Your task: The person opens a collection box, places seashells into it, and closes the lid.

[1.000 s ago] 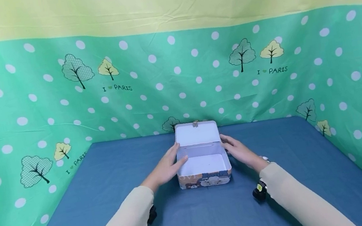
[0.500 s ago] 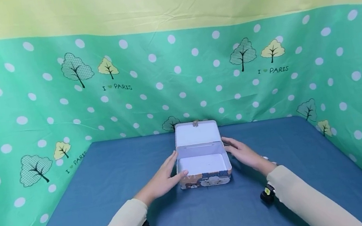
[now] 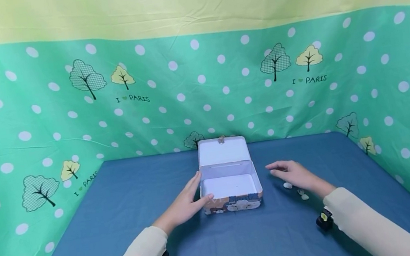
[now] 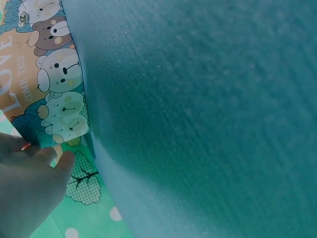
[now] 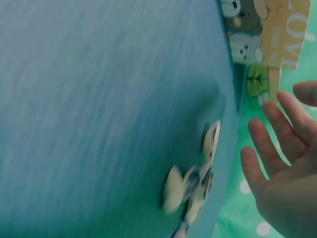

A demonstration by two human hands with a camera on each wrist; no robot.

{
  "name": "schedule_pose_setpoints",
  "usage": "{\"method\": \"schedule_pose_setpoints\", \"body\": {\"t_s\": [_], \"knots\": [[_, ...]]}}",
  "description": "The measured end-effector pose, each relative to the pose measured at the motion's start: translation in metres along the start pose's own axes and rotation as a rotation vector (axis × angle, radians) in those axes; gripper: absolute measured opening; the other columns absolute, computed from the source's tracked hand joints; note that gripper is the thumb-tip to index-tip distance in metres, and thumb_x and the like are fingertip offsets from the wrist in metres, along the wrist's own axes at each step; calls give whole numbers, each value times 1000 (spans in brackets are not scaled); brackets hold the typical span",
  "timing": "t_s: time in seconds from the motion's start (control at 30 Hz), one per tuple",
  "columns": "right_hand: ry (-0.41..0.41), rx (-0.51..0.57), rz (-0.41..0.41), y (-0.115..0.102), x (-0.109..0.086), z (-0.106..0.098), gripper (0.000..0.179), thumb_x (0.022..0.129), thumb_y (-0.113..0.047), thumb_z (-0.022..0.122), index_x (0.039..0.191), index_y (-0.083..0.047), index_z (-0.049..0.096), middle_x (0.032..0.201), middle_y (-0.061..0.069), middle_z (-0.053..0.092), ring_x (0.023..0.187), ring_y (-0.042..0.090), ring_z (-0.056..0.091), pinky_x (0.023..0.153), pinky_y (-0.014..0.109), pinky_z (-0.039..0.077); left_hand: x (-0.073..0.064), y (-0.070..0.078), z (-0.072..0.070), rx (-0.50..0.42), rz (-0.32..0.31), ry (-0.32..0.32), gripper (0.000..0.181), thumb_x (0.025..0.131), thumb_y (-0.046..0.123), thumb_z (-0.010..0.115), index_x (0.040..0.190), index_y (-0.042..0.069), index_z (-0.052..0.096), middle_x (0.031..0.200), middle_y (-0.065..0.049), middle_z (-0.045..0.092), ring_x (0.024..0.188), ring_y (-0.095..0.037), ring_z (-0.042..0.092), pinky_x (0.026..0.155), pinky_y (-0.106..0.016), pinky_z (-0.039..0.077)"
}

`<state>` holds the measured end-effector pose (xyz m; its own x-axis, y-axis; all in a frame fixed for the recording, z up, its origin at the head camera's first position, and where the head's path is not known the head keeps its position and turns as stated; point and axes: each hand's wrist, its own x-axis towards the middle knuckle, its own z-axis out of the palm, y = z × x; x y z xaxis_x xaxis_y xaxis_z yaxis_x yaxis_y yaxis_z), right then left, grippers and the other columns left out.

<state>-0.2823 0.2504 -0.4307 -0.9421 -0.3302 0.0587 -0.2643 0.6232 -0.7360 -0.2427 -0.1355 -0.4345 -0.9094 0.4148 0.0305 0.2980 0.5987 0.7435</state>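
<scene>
A tin box [image 3: 233, 204] with printed bears stands on the blue cloth, its lid [image 3: 223, 150] raised and leaning back. Its white inside shows nothing in it. My left hand [image 3: 181, 204] rests against the left side, fingers straight along the wall and thumb over the front left corner. The left wrist view shows that hand beside the tin box [image 4: 47, 74]. My right hand [image 3: 297, 176] is apart from the box on its right, over several small pale shell-like pieces [image 3: 302, 194]. In the right wrist view these pale pieces [image 5: 174, 191] lie below the loosely spread fingers [image 5: 267, 146].
Blue cloth [image 3: 224, 250] covers the table. A green polka-dot curtain [image 3: 221, 76] with printed trees hangs behind it and along both sides, close to the raised lid.
My right hand has left the box's right side and moved right, over the small pale pieces. My left hand has slid toward me along the box's left side. The box has barely moved.
</scene>
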Motion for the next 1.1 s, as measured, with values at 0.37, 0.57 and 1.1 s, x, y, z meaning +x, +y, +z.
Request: {"method": "schedule_pose_setpoints", "body": {"t_s": [0.37,0.57,1.1], "knots": [[-31,-113,59,20,-12,-12,31,96,-22,70,121,-3,72,115,12,69,83,18,62,70,33,53,0,1,0,0,0,2,90,97,57,58,163,20,9,168,-6,8,151,-30,12,115,-61,21],[-71,-167,44,28,-18,-12,32,92,-19,75,120,-4,73,100,5,66,57,17,57,55,31,48,0,0,1,-1,-2,2,90,97,57,57,163,22,8,168,-3,6,151,-29,11,115,-60,21],[-73,-204,15,24,-23,-12,22,89,-12,77,111,-7,76,100,3,65,76,16,54,64,31,47,-2,0,3,-25,-39,-3,87,98,54,57,163,26,5,167,-3,8,150,-31,14,114,-62,21]]}}
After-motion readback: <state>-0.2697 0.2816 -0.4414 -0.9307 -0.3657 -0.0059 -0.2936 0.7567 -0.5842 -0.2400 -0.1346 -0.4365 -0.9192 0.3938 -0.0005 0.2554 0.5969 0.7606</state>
